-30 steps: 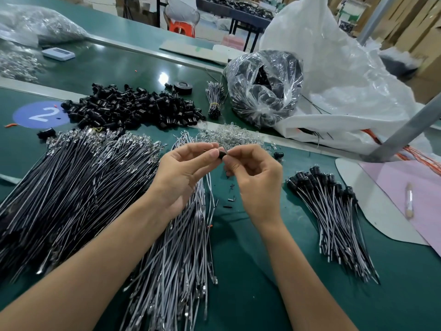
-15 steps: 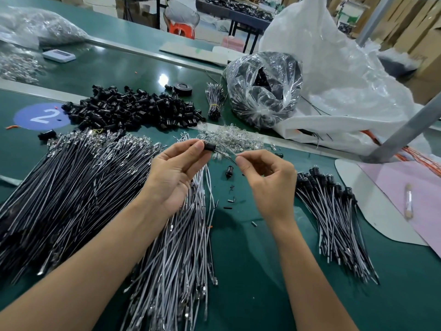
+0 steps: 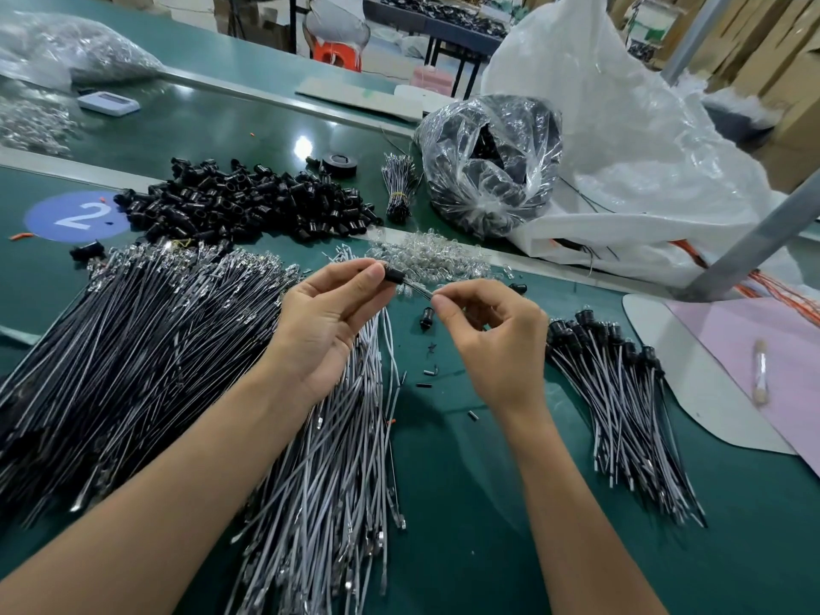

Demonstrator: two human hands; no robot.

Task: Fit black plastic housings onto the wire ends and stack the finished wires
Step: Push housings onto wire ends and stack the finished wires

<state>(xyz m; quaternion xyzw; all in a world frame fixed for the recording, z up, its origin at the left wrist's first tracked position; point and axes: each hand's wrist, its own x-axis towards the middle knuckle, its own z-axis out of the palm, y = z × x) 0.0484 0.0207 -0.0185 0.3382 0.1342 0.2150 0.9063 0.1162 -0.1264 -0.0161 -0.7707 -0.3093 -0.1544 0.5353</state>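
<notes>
Left hand [image 3: 328,321] pinched the black housing [image 3: 394,275]; right hand [image 3: 492,344], at four o'clock, pinched its wire [image 3: 418,289]; tugging might unseat it.

Both bare forearms are stretched forward, hands raised close together. A black housing [image 3: 394,276] gets pinched in the left hand [image 3: 328,317], its wire [image 3: 419,289] pinched in the right hand [image 3: 497,344], fingers curled.

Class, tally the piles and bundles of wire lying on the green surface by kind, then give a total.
Loose black wires, piles: 1
Loose grey wires, piles: 1
Finished wires with housings, piles: 1
Small tied bundle: 1
Total: 4
</notes>
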